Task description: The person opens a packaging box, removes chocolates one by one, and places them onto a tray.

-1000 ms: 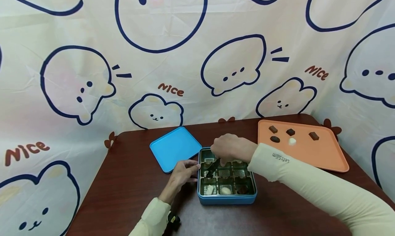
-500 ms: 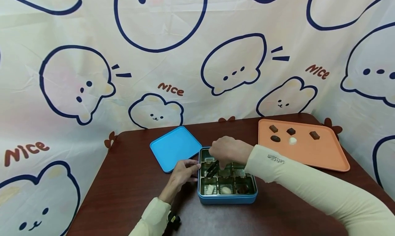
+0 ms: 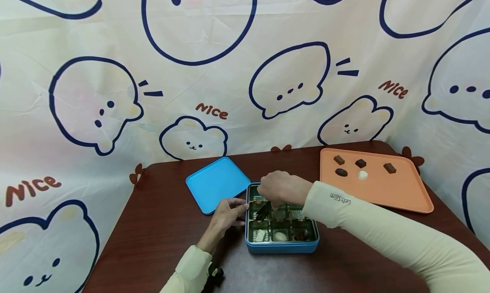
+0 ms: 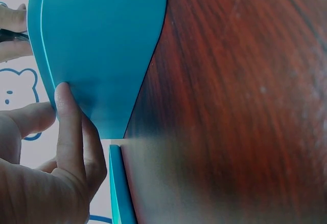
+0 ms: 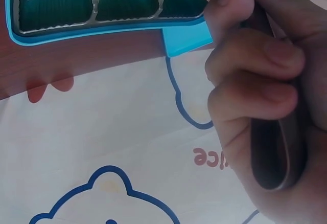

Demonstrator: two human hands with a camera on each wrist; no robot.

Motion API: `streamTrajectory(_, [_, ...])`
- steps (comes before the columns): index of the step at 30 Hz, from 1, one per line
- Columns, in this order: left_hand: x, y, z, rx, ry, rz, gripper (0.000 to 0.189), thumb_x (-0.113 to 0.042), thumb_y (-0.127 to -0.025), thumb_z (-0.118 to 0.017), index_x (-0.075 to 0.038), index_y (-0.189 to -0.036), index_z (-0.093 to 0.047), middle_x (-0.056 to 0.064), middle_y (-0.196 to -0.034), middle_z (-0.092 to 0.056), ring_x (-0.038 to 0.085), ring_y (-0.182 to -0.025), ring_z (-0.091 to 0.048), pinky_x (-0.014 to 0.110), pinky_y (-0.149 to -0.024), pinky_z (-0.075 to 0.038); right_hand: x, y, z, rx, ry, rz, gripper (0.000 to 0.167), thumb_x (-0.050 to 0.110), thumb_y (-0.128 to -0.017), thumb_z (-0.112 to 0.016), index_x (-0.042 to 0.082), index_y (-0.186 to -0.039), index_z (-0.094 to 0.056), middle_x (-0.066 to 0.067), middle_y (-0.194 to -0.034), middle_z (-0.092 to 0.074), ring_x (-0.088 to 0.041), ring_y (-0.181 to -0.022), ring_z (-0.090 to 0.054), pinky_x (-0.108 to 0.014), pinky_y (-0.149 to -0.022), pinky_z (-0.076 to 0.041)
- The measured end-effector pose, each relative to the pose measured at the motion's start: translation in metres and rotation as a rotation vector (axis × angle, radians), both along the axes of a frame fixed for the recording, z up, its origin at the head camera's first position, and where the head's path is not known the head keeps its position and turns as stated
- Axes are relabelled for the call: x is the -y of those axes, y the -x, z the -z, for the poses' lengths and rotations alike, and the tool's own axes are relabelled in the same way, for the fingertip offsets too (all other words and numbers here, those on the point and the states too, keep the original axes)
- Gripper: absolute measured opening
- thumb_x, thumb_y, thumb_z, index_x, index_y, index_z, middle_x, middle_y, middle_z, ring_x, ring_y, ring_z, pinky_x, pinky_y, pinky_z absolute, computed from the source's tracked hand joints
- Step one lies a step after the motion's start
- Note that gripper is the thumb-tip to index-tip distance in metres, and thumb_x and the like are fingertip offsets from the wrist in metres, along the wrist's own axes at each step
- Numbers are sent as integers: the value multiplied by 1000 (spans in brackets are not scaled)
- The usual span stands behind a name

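Observation:
In the head view a blue tin (image 3: 283, 247) with a gold divided insert stands before me. My right hand (image 3: 281, 189) grips black tongs (image 3: 263, 210) above it; their tips reach down into the middle-left compartment. I cannot tell whether the tips hold a chocolate. The right wrist view shows fingers curled round the tongs' bent end (image 5: 271, 170). At the tin's left side, my left hand (image 3: 226, 218) touches the wall and rim, its fingertip (image 4: 64, 92) flat on the blue side. Front compartments hold a white piece (image 3: 260, 235), a white rounded chocolate (image 3: 280, 236) and a dark chocolate (image 3: 300, 234).
An orange tray (image 3: 398, 195) lies at the right with several chocolates, among them a white one (image 3: 363, 175) and a dark oval one (image 3: 341, 172). The blue lid (image 3: 218, 184) lies behind and left of the tin. A printed curtain (image 3: 245, 131) hangs behind the table.
My right hand has shifted slightly left with the tongs, whose tips stay in the middle-left compartment. The left hand, tin and tray chocolates keep their places.

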State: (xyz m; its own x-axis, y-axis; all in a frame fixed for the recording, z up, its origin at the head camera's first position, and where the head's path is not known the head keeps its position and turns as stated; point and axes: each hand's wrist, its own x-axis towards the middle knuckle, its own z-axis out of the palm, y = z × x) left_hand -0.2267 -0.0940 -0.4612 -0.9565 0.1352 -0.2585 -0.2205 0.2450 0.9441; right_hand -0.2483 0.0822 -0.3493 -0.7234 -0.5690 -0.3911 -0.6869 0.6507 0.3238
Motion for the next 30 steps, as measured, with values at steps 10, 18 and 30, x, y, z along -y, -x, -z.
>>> streamTrajectory(10, [0, -1, -1, 0, 0, -5, 36, -18, -98, -65, 4, -126, -63, 16, -99, -71, 18, -80, -70, 37, -63, -62, -1, 1, -1, 31, 15, 42, 25, 39, -83, -81, 18, -80, -71, 5, -68, -57, -10, -58, -51, -26, -51, -42])
streamTrajectory(18, [0, 0, 1, -2, 3, -1, 36, -18, -98, -65, 4, -125, -63, 15, -101, -71, 19, -82, -70, 37, -63, -62, 6, -2, -3, 10, -44, 59, 25, 42, -83, -81, 19, -88, -74, 4, -72, -60, -10, -59, -53, -27, -51, -47])
streamTrajectory(30, [-1, 2, 2, 14, 5, -9, 35, -17, -98, -64, 4, -126, -63, 15, -103, -70, 18, -81, -70, 35, -63, -62, 9, -5, -5, 29, -18, 58, 21, 32, -83, -82, 16, -95, -76, 2, -74, -62, -13, -63, -56, -27, -52, -48])
